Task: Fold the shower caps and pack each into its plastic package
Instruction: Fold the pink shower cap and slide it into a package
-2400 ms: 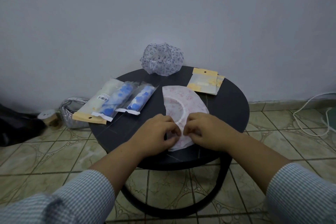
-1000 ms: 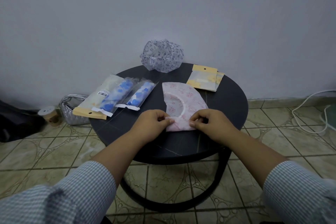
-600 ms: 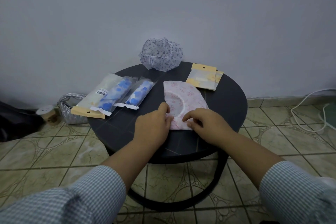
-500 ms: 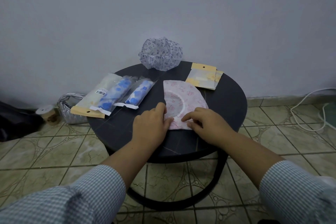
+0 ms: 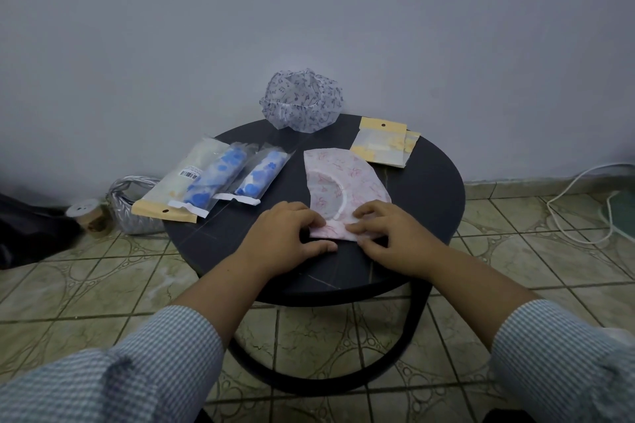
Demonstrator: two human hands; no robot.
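At worktop (image 5: 429, 182) 6 o'clock edge: pink floral plastic shower cap (image 5: 338, 182), half-folded. Left hand (image 5: 285, 237) & right hand (image 5: 385, 233) fingers pinching its near hem. Step: folding. Next, prob. roll narrower to fit yellow-headed clear package (image 5: 383, 144) at 1 o'clock.

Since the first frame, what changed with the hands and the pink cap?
The near end of the pink shower cap has been folded up into a flat strip, so it looks shorter. The left hand and right hand, first pinching that end close together, now press the fold at its two corners, further apart. The blue-print cap, packed packages and empty package stayed put.
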